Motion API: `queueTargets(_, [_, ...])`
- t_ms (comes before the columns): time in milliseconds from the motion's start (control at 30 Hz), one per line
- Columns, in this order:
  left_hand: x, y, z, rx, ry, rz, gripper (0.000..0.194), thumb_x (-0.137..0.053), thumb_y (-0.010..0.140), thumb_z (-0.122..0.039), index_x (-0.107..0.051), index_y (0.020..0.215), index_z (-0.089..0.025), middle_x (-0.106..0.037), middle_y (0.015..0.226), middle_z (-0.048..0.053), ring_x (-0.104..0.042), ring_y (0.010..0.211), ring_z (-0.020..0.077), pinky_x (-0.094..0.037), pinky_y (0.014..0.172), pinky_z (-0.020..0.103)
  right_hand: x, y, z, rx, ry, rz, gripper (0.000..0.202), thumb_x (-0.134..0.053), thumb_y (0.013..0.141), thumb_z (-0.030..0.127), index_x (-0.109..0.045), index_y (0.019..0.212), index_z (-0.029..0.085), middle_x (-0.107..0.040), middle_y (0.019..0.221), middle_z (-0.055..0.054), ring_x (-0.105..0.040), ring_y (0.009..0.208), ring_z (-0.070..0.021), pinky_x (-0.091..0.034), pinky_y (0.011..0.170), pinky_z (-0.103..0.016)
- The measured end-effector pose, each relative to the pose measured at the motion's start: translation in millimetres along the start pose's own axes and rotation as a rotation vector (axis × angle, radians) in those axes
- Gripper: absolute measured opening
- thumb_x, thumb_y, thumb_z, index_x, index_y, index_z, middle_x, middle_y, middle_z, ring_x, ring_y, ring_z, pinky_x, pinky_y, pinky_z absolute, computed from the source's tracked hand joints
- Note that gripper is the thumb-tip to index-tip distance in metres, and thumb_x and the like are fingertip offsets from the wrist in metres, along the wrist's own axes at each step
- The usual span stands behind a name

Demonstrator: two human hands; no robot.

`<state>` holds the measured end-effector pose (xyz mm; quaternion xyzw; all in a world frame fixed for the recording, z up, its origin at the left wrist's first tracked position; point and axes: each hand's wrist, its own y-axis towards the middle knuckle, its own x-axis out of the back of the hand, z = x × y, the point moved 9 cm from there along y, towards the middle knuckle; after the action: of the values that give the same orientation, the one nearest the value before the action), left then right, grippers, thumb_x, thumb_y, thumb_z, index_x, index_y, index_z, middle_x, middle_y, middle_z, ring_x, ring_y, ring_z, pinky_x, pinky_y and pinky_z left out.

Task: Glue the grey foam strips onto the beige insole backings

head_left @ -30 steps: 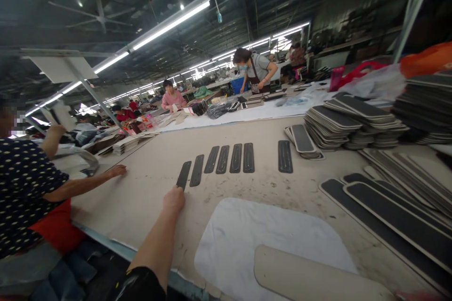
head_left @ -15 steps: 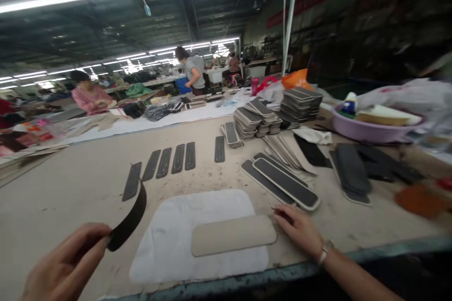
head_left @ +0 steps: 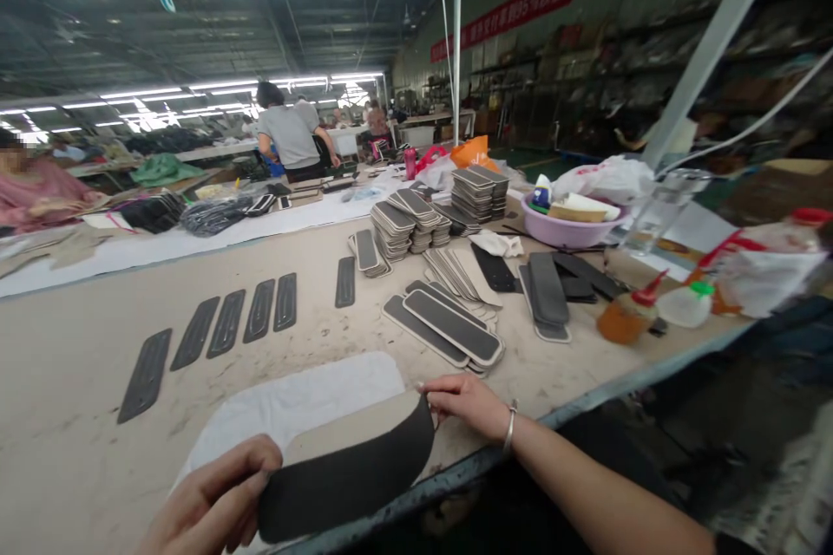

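A dark rounded strip (head_left: 344, 481) is stretched between my two hands, bowed, its right end curving upward. My left hand (head_left: 225, 490) pinches its left end, and my right hand (head_left: 459, 403) grips the right end between thumb and fingers. Below and behind it lies a beige rounded panel (head_left: 344, 429), partly covered by the strip. That panel rests on a white sheet (head_left: 286, 395) at the table's front edge. Just beyond my right hand are dark panels with pale borders (head_left: 452, 325), overlapping in a loose pile.
Several dark strips (head_left: 225, 323) lie in a row at left. Stacks of bordered panels (head_left: 396, 225) stand farther back. A purple basin (head_left: 566, 230), an orange-liquid bottle (head_left: 628, 316) and a green-capped bottle (head_left: 690, 303) are at right. Co-workers, one in a grey shirt (head_left: 292, 139), are beyond.
My left hand has brought the dark strip rightward over the beige panel. My right hand has taken hold of its other end. The view has turned to the right.
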<state>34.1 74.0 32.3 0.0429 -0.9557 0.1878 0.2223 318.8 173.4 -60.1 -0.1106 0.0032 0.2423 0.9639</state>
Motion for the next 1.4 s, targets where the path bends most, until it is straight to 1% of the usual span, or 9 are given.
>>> queueTargets(100, [-9.4,21,12,-0.021,-0.112,0.098,0.033,-0.056,0.071,-0.053,-0.058,0.069,-0.020,-0.045,0.057,-0.001,-0.038,0.052,0.0123,-0.032,0.047,0.023,13,2,-3,-0.029,-0.096,-0.066,0.034,-0.064,0.068,0.040,-0.069,0.093,0.018,-0.063,0.061,0.002,-0.056,0.053,-0.0113,-0.047,0.054,-0.024])
queueTargets(300, [-7.2,57,76,0.175,-0.146,0.080,0.036,-0.056,0.069,-0.053,-0.054,0.076,-0.018,-0.027,0.050,-0.009,-0.023,0.045,0.0069,-0.014,0.044,0.020,20,11,-9,-0.060,-0.283,-0.180,0.009,-0.063,0.066,0.025,-0.061,0.071,0.018,-0.059,0.052,0.004,-0.055,0.047,-0.0115,-0.040,0.044,-0.020])
queueTargets(433, [-11.5,68,97,0.250,-0.046,0.075,0.038,-0.053,0.065,-0.054,-0.054,0.072,-0.017,-0.030,0.047,-0.009,-0.025,0.043,0.0071,-0.013,0.044,0.020,16,18,-12,-0.065,-0.432,-0.237,0.006,-0.064,0.065,0.022,-0.061,0.067,0.018,-0.062,0.056,0.002,-0.058,0.051,-0.0128,-0.041,0.048,-0.022])
queueTargets(633, [-14.9,76,103,0.262,0.063,0.046,0.039,-0.050,0.062,-0.056,-0.056,0.067,-0.017,-0.034,0.044,-0.008,-0.029,0.039,0.0079,-0.017,0.042,0.021,16,21,-4,-0.044,-0.623,-0.278,0.004,-0.065,0.065,0.022,-0.064,0.066,0.019,-0.065,0.059,0.001,-0.059,0.058,-0.0145,-0.041,0.056,-0.023])
queueTargets(800, [-12.5,79,109,0.218,0.097,0.026,0.030,-0.046,0.067,-0.044,-0.058,0.067,-0.017,-0.041,0.042,-0.006,-0.037,0.040,0.0097,-0.022,0.041,0.021,15,22,-7,-0.045,-0.685,-0.265,0.005,-0.063,0.068,0.025,-0.063,0.069,0.020,-0.066,0.061,0.001,-0.060,0.058,-0.0146,-0.042,0.056,-0.023])
queueTargets(933, [-11.7,75,105,0.191,0.050,0.039,0.029,-0.046,0.069,-0.042,-0.060,0.068,-0.016,-0.048,0.045,-0.004,-0.043,0.043,0.0108,-0.027,0.042,0.021,12,23,-11,-0.051,-0.693,-0.232,0.008,-0.060,0.071,0.028,-0.062,0.070,0.020,-0.065,0.059,0.001,-0.060,0.055,-0.0146,-0.042,0.054,-0.024])
queueTargets(1033, [-11.8,71,98,0.135,0.092,0.046,0.026,-0.053,0.069,-0.041,-0.059,0.070,-0.016,-0.051,0.049,-0.004,-0.045,0.045,0.0101,-0.031,0.043,0.021,10,23,-10,-0.044,-0.722,-0.215,0.010,-0.059,0.071,0.030,-0.062,0.070,0.020,-0.065,0.058,0.001,-0.061,0.056,-0.0159,-0.042,0.056,-0.025])
queueTargets(1200, [-6.8,72,98,0.108,0.155,-0.035,0.017,-0.061,0.065,-0.029,-0.054,0.075,-0.017,-0.053,0.052,-0.006,-0.050,0.046,0.0098,-0.036,0.046,0.021,11,22,-8,-0.038,-0.787,-0.212,0.012,-0.058,0.071,0.032,-0.062,0.071,0.021,-0.067,0.064,0.000,-0.062,0.061,-0.0170,-0.042,0.058,-0.026])
queueTargets(1400, [-3.0,71,92,0.055,0.371,-0.147,0.013,-0.061,0.070,-0.028,-0.054,0.076,-0.019,-0.060,0.060,-0.003,-0.058,0.059,0.0133,-0.039,0.054,0.023,9,22,-9,-0.014,-0.797,-0.197,0.013,-0.055,0.071,0.033,-0.061,0.071,0.022,-0.067,0.064,-0.001,-0.062,0.061,-0.0177,-0.042,0.056,-0.026])
